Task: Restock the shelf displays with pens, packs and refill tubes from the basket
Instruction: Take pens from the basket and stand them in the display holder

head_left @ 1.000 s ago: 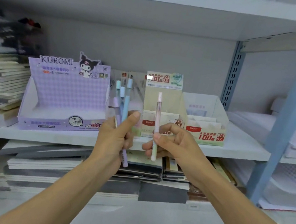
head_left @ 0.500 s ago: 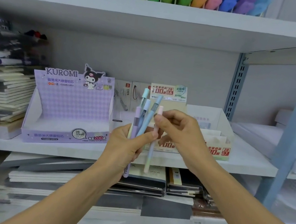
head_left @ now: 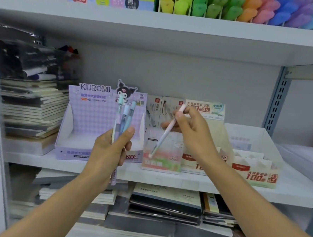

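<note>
My left hand (head_left: 110, 149) grips a small bunch of pastel pens (head_left: 124, 117), blue and lilac, upright in front of the purple Kuromi display box (head_left: 81, 127). My right hand (head_left: 192, 131) pinches a single pink-capped pen (head_left: 164, 134), tilted with its tip down over a clear display box (head_left: 162, 160) on the middle shelf (head_left: 163, 178). The two hands are apart. The basket is not in view.
Refill display boxes (head_left: 253, 169) stand right of the clear box. Stacked notebooks (head_left: 31, 107) fill the shelf's left end and the shelf below. Coloured highlighters (head_left: 229, 3) line the top shelf. A blue upright (head_left: 276, 107) stands at right.
My right hand has drawn the pink pen away from the bunch, up and right, over the clear box. My left hand stays with the other pens. The view has tilted upward.
</note>
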Demonstrator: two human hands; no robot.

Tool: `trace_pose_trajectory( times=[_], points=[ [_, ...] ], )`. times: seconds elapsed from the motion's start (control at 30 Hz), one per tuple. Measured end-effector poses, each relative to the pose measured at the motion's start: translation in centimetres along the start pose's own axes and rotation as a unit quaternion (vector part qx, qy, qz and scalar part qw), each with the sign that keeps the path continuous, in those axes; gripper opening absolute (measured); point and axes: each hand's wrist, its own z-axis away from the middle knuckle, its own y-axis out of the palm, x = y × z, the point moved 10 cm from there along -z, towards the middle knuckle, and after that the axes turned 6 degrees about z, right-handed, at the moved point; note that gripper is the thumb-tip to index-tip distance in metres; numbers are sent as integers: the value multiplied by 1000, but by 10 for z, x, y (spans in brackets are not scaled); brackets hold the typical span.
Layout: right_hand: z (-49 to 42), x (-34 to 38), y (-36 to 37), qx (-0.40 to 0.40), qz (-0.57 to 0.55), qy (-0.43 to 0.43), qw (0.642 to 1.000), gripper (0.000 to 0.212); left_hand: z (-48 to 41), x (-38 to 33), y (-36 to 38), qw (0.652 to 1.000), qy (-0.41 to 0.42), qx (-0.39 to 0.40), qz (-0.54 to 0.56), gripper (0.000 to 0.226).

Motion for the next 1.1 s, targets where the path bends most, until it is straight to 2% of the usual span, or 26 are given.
trace_pose_trajectory(
  times=[0.13,0.33,0.47,0.53,0.6,0.7,0.9,1.1],
  points=[
    [10,-2,17,43,35,-9,998,16,-2,-3,3,998,32,11,-56,32],
    [14,10,9,48,14,-13,999,13,-2,-11,16,997,48,35,-53,35],
    [-16,32,-32,-52,-101,-25,993,12,-5,-25,18,995,72,43,-49,32],
    [-33,35,-49,-105,-116,-29,987,13,-6,-31,19,993,84,53,-59,32],
    [-47,26,-45,-115,-74,-19,990,14,-6,-31,22,992,83,70,-71,31],
    [-56,6,-20,-78,28,6,997,17,-8,-29,26,989,85,90,-85,29],
    [-73,-3,17,-19,160,-23,987,15,-13,-33,28,980,124,105,-114,27],
    [-88,-2,22,28,213,-29,976,16,-18,-31,25,980,111,116,-117,28]
  ],
)
